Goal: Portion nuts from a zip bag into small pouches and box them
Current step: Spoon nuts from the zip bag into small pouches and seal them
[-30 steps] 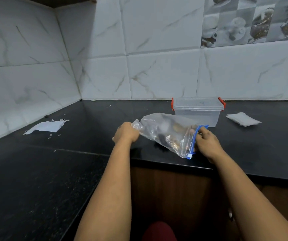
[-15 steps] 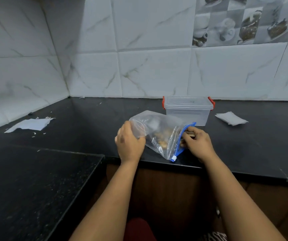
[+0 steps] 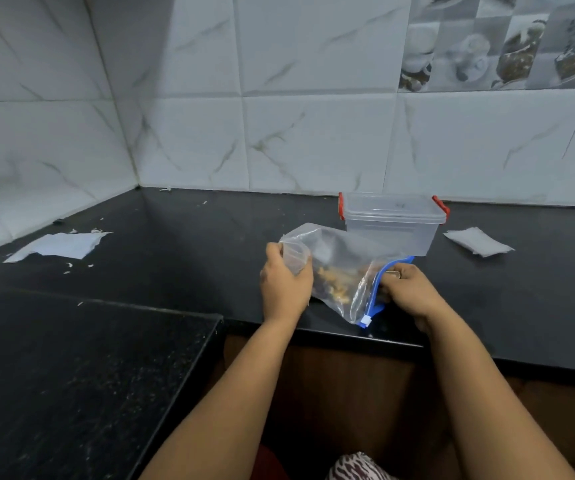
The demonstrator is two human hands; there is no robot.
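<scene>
A clear zip bag (image 3: pixel 343 271) with a blue zip strip lies on the black counter near its front edge, with brown nuts (image 3: pixel 334 289) inside. My left hand (image 3: pixel 284 285) grips the bag's closed bottom end. My right hand (image 3: pixel 407 292) holds the blue zip edge, fingers at the mouth. Just behind the bag stands a clear plastic box (image 3: pixel 393 221) with red side clips and its lid on. A small white pouch (image 3: pixel 478 241) lies flat to the box's right.
The black counter (image 3: pixel 210 244) turns an L-corner, with a second slab at the near left. A torn white paper (image 3: pixel 59 245) and small scraps lie at the left. White tiled walls stand behind. The counter's front edge runs just under my wrists.
My left hand has shifted from the bag's far tip to gripping its end from the side. The bag has bunched shorter, and the nuts now show in its middle.
</scene>
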